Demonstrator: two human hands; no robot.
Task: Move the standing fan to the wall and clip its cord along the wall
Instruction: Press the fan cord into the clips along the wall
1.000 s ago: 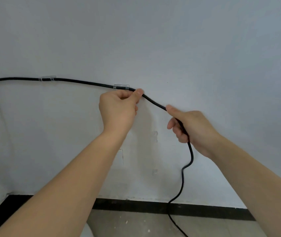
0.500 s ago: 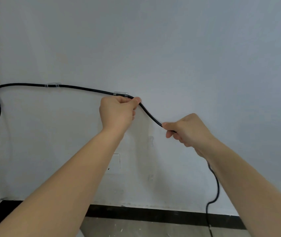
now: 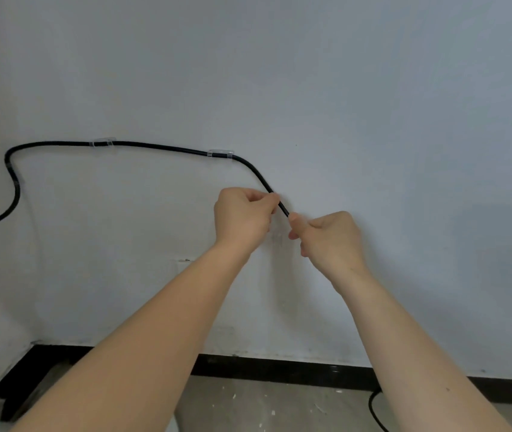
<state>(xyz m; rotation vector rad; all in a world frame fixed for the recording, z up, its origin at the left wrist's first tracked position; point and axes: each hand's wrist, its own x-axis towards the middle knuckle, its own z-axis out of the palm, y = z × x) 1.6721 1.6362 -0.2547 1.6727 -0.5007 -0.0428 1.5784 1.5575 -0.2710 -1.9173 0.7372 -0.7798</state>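
Observation:
A black cord point(image 3: 161, 147) runs along the white wall point(image 3: 310, 88), held by two clear clips: the left clip point(image 3: 103, 142) and the right clip point(image 3: 220, 153). Past the right clip the cord bends down to my hands. My left hand point(image 3: 243, 216) pinches the cord just below the bend. My right hand point(image 3: 329, 238) grips it a little lower, close beside the left. Below my right arm, a loop of the cord point(image 3: 374, 410) lies on the floor. The fan is out of view.
A black skirting board point(image 3: 279, 367) runs along the foot of the wall, above a speckled concrete floor point(image 3: 264, 406). At the far left the cord curves down and leaves the frame. A side wall meets this wall in the lower left corner.
My left hand has left the right clip and slid down the cord toward my right hand. The cord now bends down more steeply from that clip. The view has shifted right.

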